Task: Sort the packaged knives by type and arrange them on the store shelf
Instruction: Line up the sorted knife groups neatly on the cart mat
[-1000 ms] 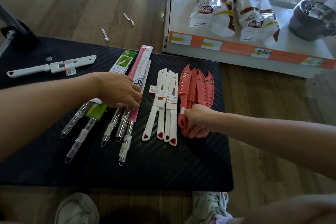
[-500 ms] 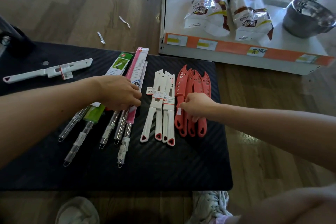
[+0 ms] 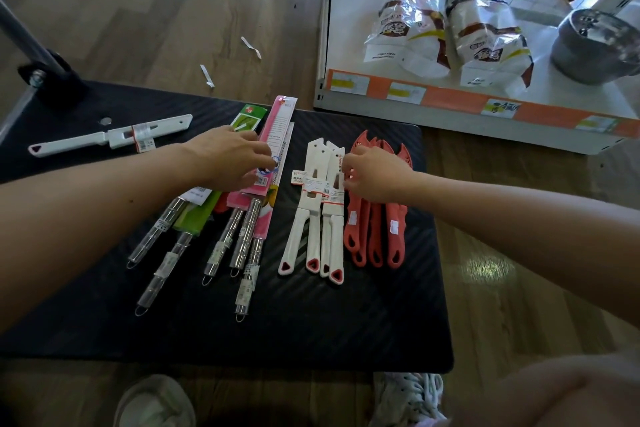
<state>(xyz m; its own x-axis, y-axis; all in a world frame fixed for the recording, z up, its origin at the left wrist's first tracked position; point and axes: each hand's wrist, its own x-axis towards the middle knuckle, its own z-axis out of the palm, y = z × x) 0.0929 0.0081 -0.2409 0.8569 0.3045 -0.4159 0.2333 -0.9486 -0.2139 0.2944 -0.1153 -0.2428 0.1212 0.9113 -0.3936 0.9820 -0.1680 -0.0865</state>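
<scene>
Black bench [image 3: 346, 322] holds knives grouped by type, ready for shelf [image 3: 433, 99] far right: steel-handled knives [image 3: 246, 236] left, white knives [image 3: 332, 236] middle, red knives [image 3: 394, 239] right. Stray white knife [image 3: 110, 137] far left. Left hand [image 3: 228, 163] spread flat, pinning pink cards [image 3: 277, 125]. Right hand [image 3: 377, 173] curled at white/red seam, can't tell its grip.

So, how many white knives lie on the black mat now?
5. Four white knives lie side by side on the black mat, left of the red knives. The fifth white knife lies alone at the far left. The group overlaps, so another may be hidden.
</scene>
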